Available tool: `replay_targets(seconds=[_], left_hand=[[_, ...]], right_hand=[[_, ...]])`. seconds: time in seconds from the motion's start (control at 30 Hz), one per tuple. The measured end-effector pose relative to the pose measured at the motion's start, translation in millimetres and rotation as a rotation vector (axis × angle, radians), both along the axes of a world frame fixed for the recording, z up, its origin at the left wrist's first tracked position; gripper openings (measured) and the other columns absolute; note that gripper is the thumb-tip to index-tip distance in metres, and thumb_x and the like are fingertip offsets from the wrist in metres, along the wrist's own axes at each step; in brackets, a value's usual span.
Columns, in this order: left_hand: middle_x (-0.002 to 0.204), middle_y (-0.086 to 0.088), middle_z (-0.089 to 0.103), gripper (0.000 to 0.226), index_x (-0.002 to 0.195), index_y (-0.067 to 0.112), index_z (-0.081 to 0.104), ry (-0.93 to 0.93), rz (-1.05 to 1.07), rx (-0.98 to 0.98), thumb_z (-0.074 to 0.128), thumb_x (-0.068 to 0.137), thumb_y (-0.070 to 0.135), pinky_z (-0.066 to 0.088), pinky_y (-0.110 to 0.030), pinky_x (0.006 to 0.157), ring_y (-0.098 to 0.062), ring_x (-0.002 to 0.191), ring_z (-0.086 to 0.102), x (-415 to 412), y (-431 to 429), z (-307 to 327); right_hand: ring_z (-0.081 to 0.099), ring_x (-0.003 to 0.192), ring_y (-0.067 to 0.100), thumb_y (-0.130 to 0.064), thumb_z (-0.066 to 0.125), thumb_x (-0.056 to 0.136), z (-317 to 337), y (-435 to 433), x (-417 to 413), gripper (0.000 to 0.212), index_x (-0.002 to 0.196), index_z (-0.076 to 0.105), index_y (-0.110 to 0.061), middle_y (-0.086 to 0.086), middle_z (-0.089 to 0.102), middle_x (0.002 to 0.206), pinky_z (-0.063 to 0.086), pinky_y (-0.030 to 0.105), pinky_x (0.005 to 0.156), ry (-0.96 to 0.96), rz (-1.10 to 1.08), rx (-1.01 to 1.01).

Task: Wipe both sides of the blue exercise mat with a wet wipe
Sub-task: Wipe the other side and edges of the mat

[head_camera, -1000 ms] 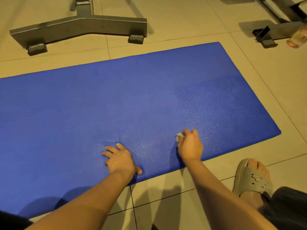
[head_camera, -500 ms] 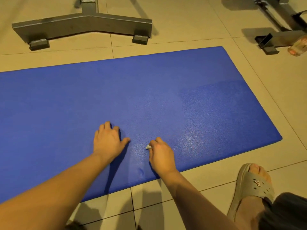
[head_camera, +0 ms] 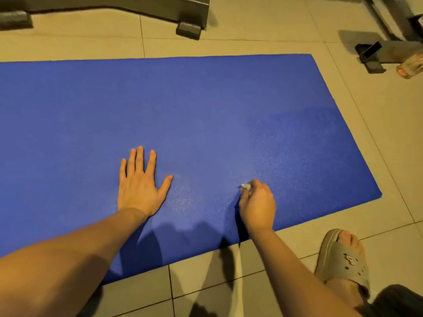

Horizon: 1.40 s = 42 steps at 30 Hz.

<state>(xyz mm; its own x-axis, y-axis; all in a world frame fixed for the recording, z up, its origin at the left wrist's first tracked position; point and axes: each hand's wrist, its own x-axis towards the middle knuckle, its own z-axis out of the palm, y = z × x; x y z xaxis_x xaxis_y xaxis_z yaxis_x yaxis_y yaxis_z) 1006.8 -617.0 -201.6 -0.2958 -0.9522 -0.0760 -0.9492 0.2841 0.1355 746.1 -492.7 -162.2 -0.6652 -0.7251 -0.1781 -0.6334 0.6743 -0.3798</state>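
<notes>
The left hand (head_camera: pixel 137 186) lies flat with fingers straight and spread, palm down, most likely to pin the blue exercise mat (head_camera: pixel 206 99) so it cannot slide or ruck under the rubbing. Well apart to its right, the right hand (head_camera: pixel 257 204) curls round a small balled wet wipe (head_camera: pixel 245 186), whose white tip shows past the knuckles and meets the surface near the mat's near edge. The mat is spread flat on the tiled floor (head_camera: pixel 229 271), one face up. Its right end looks darker, perhaps damp from wiping. A sandal (head_camera: pixel 343 259) stands beside the mat, and a metal frame (head_camera: pixel 190 10) beyond it.
</notes>
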Motion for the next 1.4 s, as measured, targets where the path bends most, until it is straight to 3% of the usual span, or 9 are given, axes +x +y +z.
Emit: replay_targets(seconds=[0.13,0.3,0.43,0.57,0.73,0.87,1.07,1.23,1.4], left_hand=[[0.168,-0.016,0.012,0.088,0.162,0.017,0.02,-0.014,0.009,0.017,0.018,0.096,0.075,0.01,-0.053,0.126,-0.032,0.157,0.004,-2,0,1],[0.169,-0.015,0.011,0.088,0.162,0.017,0.02,-0.015,0.015,0.012,0.019,0.096,0.074,0.01,-0.053,0.126,-0.032,0.157,0.003,-2,-1,-2],[0.169,-0.015,0.011,0.088,0.162,0.017,0.02,-0.018,0.018,0.014,0.018,0.096,0.074,0.01,-0.053,0.126,-0.031,0.157,0.003,-2,0,-1],[0.169,-0.015,0.011,0.088,0.162,0.017,0.02,-0.018,0.022,0.018,0.018,0.095,0.074,0.01,-0.053,0.126,-0.031,0.157,0.003,-3,-1,-1],[0.168,-0.015,0.013,0.087,0.162,0.016,0.021,-0.011,0.018,0.007,0.021,0.095,0.073,0.011,-0.053,0.126,-0.032,0.157,0.004,-2,0,-3],[0.168,-0.017,0.016,0.087,0.161,0.015,0.025,0.01,0.018,-0.007,0.024,0.095,0.072,0.011,-0.054,0.126,-0.033,0.156,0.006,-2,-1,-5],[0.167,-0.018,0.017,0.087,0.16,0.015,0.028,0.028,0.019,-0.017,0.025,0.094,0.072,0.012,-0.054,0.125,-0.033,0.156,0.008,-3,-1,-4],[0.167,-0.016,0.016,0.087,0.16,0.015,0.027,0.028,0.018,-0.012,0.025,0.095,0.071,0.011,-0.054,0.126,-0.032,0.156,0.006,-2,-1,-6],[0.167,-0.017,0.017,0.087,0.16,0.014,0.028,0.034,0.018,-0.02,0.027,0.094,0.071,0.012,-0.054,0.125,-0.033,0.156,0.008,-2,-1,-6]], right_hand=[[0.059,0.089,0.032,-0.033,0.047,0.104,1,-7,70,0.024,0.101,0.063,-0.015,0.007,0.06,0.105,0.045,0.041,0.075,-0.158,0.225,0.003],[0.058,0.085,0.033,-0.036,0.046,0.104,5,-15,54,0.028,0.101,0.062,-0.014,0.009,0.058,0.104,0.042,0.039,0.066,-0.052,0.486,0.074],[0.06,0.085,0.036,-0.03,0.056,0.099,8,-22,-15,0.017,0.096,0.062,-0.014,0.011,0.057,0.104,0.046,0.042,0.066,0.057,0.306,0.085],[0.055,0.074,0.029,-0.029,0.056,0.099,4,-27,-61,0.017,0.088,0.059,-0.017,0.009,0.064,0.099,0.034,0.033,0.06,0.054,0.036,0.114],[0.063,0.087,0.035,-0.024,0.054,0.099,-2,-31,-10,0.019,0.097,0.065,-0.01,0.014,0.067,0.096,0.038,0.036,0.067,-0.072,-0.039,0.008],[0.06,0.092,0.03,-0.031,0.048,0.101,0,-28,63,0.027,0.1,0.066,-0.01,0.011,0.064,0.102,0.044,0.039,0.08,-0.205,0.133,-0.054],[0.058,0.084,0.032,-0.032,0.044,0.105,-1,-33,52,0.03,0.098,0.064,-0.011,0.011,0.058,0.099,0.049,0.043,0.071,-0.059,0.57,0.036],[0.06,0.09,0.035,-0.025,0.051,0.101,4,-43,-35,0.016,0.101,0.058,-0.011,0.011,0.057,0.108,0.042,0.039,0.066,0.134,0.273,0.08],[0.06,0.084,0.033,-0.023,0.051,0.101,-3,-47,-65,0.016,0.098,0.059,-0.01,0.012,0.063,0.101,0.045,0.039,0.066,0.046,0.019,0.056]])
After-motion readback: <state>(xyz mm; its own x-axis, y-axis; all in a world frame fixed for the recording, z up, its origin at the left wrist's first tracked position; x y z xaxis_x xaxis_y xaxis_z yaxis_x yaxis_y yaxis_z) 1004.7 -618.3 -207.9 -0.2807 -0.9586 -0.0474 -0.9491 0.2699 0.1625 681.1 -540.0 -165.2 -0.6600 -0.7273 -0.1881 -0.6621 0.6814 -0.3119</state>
